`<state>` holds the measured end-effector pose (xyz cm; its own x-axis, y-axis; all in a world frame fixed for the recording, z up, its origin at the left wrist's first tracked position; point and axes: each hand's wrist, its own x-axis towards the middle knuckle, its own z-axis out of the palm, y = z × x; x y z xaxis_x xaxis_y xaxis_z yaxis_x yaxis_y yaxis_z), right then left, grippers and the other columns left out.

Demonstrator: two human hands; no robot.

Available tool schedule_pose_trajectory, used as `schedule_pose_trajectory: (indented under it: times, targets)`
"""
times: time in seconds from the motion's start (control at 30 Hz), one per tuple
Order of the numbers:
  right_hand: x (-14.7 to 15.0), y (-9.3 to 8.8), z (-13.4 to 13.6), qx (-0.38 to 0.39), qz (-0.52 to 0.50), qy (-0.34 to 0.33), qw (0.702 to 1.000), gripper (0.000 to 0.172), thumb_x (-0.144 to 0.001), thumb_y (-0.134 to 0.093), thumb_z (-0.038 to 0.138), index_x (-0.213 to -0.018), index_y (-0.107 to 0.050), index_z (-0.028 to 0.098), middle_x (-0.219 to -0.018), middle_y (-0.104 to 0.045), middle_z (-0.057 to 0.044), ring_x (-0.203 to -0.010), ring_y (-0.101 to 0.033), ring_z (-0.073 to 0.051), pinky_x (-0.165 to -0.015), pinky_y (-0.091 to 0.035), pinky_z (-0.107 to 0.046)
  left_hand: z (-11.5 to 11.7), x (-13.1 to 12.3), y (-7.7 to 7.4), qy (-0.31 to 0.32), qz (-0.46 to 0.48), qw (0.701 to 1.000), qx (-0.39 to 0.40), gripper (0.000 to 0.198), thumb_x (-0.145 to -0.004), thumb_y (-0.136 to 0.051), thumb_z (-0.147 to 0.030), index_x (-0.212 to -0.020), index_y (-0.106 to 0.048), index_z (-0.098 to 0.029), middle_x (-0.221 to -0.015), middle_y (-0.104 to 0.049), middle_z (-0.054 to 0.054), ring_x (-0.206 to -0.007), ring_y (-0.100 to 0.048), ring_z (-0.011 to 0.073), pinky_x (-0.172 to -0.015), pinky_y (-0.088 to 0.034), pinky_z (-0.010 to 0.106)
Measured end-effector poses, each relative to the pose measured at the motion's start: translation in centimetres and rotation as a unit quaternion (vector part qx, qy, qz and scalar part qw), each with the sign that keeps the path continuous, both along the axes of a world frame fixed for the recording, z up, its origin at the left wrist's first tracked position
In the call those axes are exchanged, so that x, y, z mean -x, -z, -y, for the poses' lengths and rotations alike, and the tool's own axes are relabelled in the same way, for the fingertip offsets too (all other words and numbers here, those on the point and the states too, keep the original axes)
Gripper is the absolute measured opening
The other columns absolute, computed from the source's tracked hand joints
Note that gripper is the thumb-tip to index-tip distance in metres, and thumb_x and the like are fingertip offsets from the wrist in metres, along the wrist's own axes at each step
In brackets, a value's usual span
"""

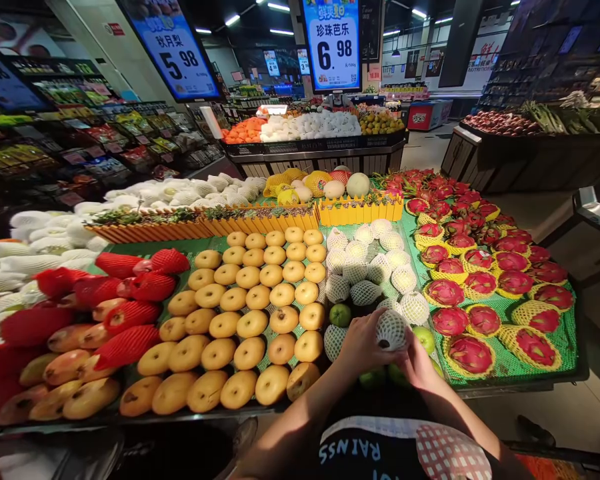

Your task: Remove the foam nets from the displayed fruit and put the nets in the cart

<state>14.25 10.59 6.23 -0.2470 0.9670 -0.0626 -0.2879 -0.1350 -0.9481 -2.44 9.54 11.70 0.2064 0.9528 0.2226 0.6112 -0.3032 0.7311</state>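
Between my two hands is a green guava point(391, 331) in a white foam net, held above the near part of the guava section. My left hand point(356, 344) grips its left side, and my right hand point(419, 361) closes on its right and lower side. Some fingertips are hidden behind the fruit. Just beyond lie several netted guavas point(365, 293). A bare green guava point(340, 315) sits left of my hands, and another bare guava point(424, 340) shows beside my right hand. More green fruit lies partly hidden under my wrists.
Rows of brown pears point(251, 323) lie to the left, with red-netted fruit point(130, 313) farther left. Dragon fruit point(473, 355) in yellow nets fills the right side. A low yellow picket fence point(361, 212) crosses behind the guavas. A price screen point(331, 47) hangs above.
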Motion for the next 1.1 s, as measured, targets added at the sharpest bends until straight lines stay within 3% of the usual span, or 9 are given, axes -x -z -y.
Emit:
schedule_pose_trajectory:
  times: [0.1,0.23,0.37,0.43,0.53,0.6,0.7,0.87,1.1]
  targets:
    - [-0.4,-1.3,0.2,0.062,-0.051,-0.005,0.997,0.079,-0.097,-0.036,0.084,-0.125,-0.072,0.02,-0.102,-0.083,-0.013,-0.088,-0.081,-0.03,-0.073,-0.069,-0.046,0.7,0.2,-0.3,0.01,0.001,1.0,-0.022,0.087,-0.08,-0.09,-0.05,-0.154,-0.054,-0.023,-0.143,-0.071,0.016,-0.129,-0.068,0.0374,-0.112,-0.052,0.056]
    - [-1.8,-3.3,0.7,0.112,-0.136,0.018,0.984,0.069,-0.103,-0.034,0.077,-0.124,-0.071,0.022,-0.11,-0.083,-0.009,-0.095,-0.082,-0.026,-0.085,-0.067,-0.041,2.0,0.7,-1.7,0.024,0.035,0.991,-0.127,0.045,-0.1,-0.07,-0.037,-0.144,-0.066,-0.027,-0.148,-0.067,0.014,-0.137,-0.063,0.0316,-0.115,-0.052,0.052]
    - [-2.0,-4.2,1.1,0.089,-0.09,0.047,0.991,0.07,-0.102,-0.035,0.078,-0.122,-0.073,0.022,-0.111,-0.084,-0.01,-0.101,-0.081,-0.028,-0.079,-0.068,-0.041,2.7,0.2,-3.2,0.11,0.022,0.978,-0.176,0.03,-0.103,-0.062,-0.025,-0.129,-0.076,-0.032,-0.146,-0.067,0.011,-0.134,-0.064,0.0292,-0.113,-0.054,0.05]
    - [-1.7,-3.9,1.3,0.077,-0.072,0.059,0.993,0.07,-0.102,-0.038,0.078,-0.122,-0.074,0.021,-0.11,-0.084,-0.012,-0.102,-0.08,-0.031,-0.078,-0.069,-0.043,2.5,-0.4,-3.2,0.137,0.012,0.977,-0.163,0.037,-0.101,-0.067,-0.029,-0.138,-0.072,-0.034,-0.155,-0.061,0.011,-0.14,-0.06,0.0313,-0.116,-0.052,0.052]
    - [-1.5,-3.0,1.7,0.011,-0.03,0.093,0.995,0.069,-0.1,-0.045,0.075,-0.135,-0.068,0.02,-0.121,-0.081,-0.016,-0.108,-0.079,-0.033,-0.087,-0.069,-0.05,1.8,-1.1,-2.0,0.116,0.024,0.986,-0.115,0.087,-0.089,-0.083,-0.041,-0.165,-0.042,-0.031,-0.169,-0.046,0.016,-0.154,-0.047,0.0369,-0.124,-0.047,0.057]
    - [-1.6,-2.8,2.0,-0.077,0.051,0.119,0.989,0.077,-0.096,-0.061,0.071,-0.155,-0.051,0.023,-0.138,-0.074,-0.018,-0.12,-0.075,-0.034,-0.098,-0.066,-0.054,1.3,-1.4,-0.8,0.088,0.054,0.992,-0.076,0.11,-0.082,-0.089,-0.039,-0.171,-0.026,-0.028,-0.169,-0.044,0.018,-0.155,-0.046,0.0386,-0.125,-0.045,0.059]
    - [-2.3,-3.4,2.3,-0.213,0.211,0.136,0.944,0.101,-0.081,-0.087,0.056,-0.164,-0.038,0.03,-0.158,-0.059,-0.016,-0.143,-0.061,-0.035,-0.117,-0.055,-0.058,0.8,-1.5,0.9,0.055,0.118,0.991,-0.036,0.105,-0.076,-0.089,-0.029,-0.165,-0.033,-0.028,-0.158,-0.058,0.016,-0.142,-0.061,0.0375,-0.121,-0.05,0.059]
    - [-3.6,-6.4,2.4,-0.376,0.316,0.064,0.869,0.063,-0.086,-0.086,0.039,-0.144,-0.065,0.034,-0.16,-0.058,-0.01,-0.147,-0.057,-0.035,-0.119,-0.052,-0.056,1.1,-1.5,2.2,0.003,0.212,0.977,-0.038,0.095,-0.074,-0.092,-0.036,-0.153,-0.04,-0.029,-0.146,-0.065,0.014,-0.129,-0.068,0.0342,-0.111,-0.058,0.053]
    - [-4.4,-9.2,2.3,-0.424,0.336,0.131,0.831,0.036,-0.097,-0.073,0.027,-0.132,-0.075,0.035,-0.129,-0.077,-0.007,-0.117,-0.074,-0.03,-0.102,-0.063,-0.049,1.3,-0.8,4.2,-0.084,0.151,0.978,-0.122,0.094,-0.069,-0.093,-0.043,-0.146,-0.042,-0.026,-0.145,-0.063,0.018,-0.13,-0.066,0.04,-0.11,-0.057,0.061]
